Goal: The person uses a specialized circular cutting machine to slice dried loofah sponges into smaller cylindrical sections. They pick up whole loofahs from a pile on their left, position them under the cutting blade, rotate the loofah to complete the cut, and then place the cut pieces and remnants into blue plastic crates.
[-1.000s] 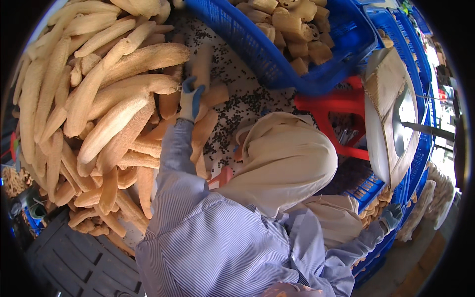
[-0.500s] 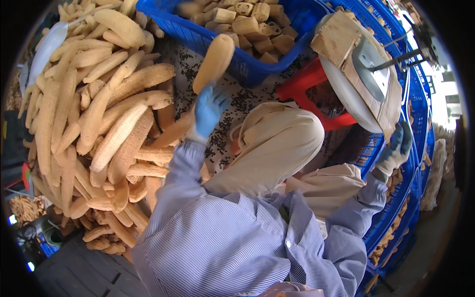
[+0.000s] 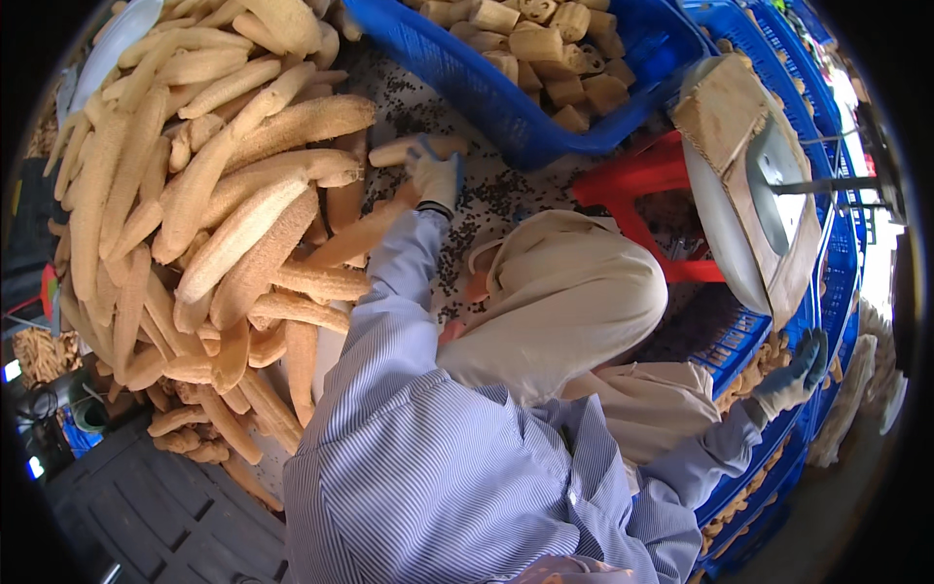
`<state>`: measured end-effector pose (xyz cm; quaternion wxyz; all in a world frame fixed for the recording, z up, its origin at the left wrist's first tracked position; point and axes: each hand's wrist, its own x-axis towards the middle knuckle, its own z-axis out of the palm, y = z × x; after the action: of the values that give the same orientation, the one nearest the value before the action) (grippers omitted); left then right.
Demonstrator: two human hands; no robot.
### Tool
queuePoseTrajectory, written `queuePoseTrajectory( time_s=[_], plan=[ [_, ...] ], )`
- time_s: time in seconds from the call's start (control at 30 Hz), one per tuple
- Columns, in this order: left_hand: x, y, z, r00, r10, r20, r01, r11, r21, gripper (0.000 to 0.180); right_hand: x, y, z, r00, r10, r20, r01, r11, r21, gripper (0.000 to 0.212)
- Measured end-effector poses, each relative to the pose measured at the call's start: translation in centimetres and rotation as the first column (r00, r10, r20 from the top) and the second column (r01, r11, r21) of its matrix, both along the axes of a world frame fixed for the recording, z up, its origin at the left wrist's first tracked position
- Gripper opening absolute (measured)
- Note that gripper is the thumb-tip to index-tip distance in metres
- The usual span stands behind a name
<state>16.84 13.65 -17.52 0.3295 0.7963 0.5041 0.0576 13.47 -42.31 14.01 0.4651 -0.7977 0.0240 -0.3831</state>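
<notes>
My left hand (image 3: 434, 178), in a white glove with blue-coated fingers, reaches over the seed-strewn ground. Its fingers curl over a pale dried loofah (image 3: 389, 153), which lies crosswise under them. Left of that hand rises a big heap of long tan dried loofahs (image 3: 238, 234). My right hand (image 3: 793, 378), gloved the same way, is stretched out at the far right. Its fingers are extended and nothing shows in them. Below it are stacked blue baskets (image 3: 744, 487) holding loofah pieces.
A blue basket (image 3: 525, 146) of short cut loofah pieces (image 3: 564, 63) stands ahead. Right of it, a red stool (image 3: 642, 195) sits beside a white, wood-edged board with a metal plate and rod (image 3: 778, 185). Dark seeds (image 3: 477, 204) litter the ground by my bent knee (image 3: 574, 282).
The loofah at my left hand has turned from upright to lying crosswise. My right hand has left the board's lower edge and dropped slightly. The whole view has shifted somewhat.
</notes>
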Motion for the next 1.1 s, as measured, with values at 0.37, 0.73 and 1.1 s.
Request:
queuePoseTrajectory(
  time_s=[0.37, 0.73, 1.1],
  plan=[
    [3.0, 11.1, -10.2, 0.666, -0.428, -0.61, 0.663, 0.714, 0.223, 0.073, 2.2, -5.1, -1.6, 0.958, -0.219, -0.183, 0.256, 0.942, 0.216, 0.044],
    [-0.4, 9.9, -5.4, 0.717, -0.562, -0.413, 0.682, 0.686, 0.253, 0.069, 3.1, -3.2, -1.1, 0.966, -0.2, -0.166, 0.217, 0.972, 0.094, 0.038],
    [-8.4, -3.0, 19.5, 0.472, 0.013, 0.881, 0.779, 0.462, -0.424, 0.082, -0.4, 6.4, -0.9, 0.977, 0.207, -0.049, -0.207, 0.978, -0.001, 0.034]
  ],
)
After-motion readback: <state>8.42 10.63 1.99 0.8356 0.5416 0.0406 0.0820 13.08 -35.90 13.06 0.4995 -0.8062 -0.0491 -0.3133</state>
